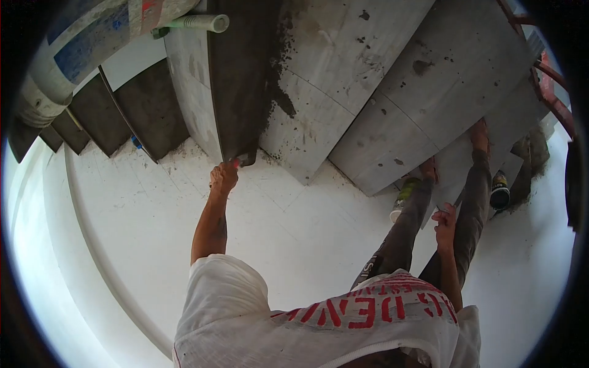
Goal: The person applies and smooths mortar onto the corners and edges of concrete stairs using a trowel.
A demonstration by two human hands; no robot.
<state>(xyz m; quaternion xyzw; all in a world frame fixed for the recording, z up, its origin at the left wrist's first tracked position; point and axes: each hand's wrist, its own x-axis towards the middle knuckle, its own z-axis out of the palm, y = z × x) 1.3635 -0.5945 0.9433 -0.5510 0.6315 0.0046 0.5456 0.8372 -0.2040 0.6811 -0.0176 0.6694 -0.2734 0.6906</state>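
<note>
My left hand (pixel 224 178) is closed at the lower corner of a dark stair riser (pixel 239 92), where the step meets the white wall. A small pink-red bit shows at its fingertips; the object itself is too small to name. Nearer my legs, my right hand (pixel 446 221) has its fingers curled, with a thin greyish thing at the fingertips that I cannot make out. Behind that hand are my dark trousers (pixel 472 208). A yellow-green container (pixel 404 199) with a pale end sits beside my leg, against the wall.
Grey tiled steps (pixel 392 116) carry dark stains and crumbs. A dark can (pixel 500 190) stands past my legs. Red-brown metal bars (pixel 555 110) rise at the right. At upper left are a white pipe (pixel 202 23), a large blue-and-white container (pixel 92 52) and more dark risers (pixel 153 98).
</note>
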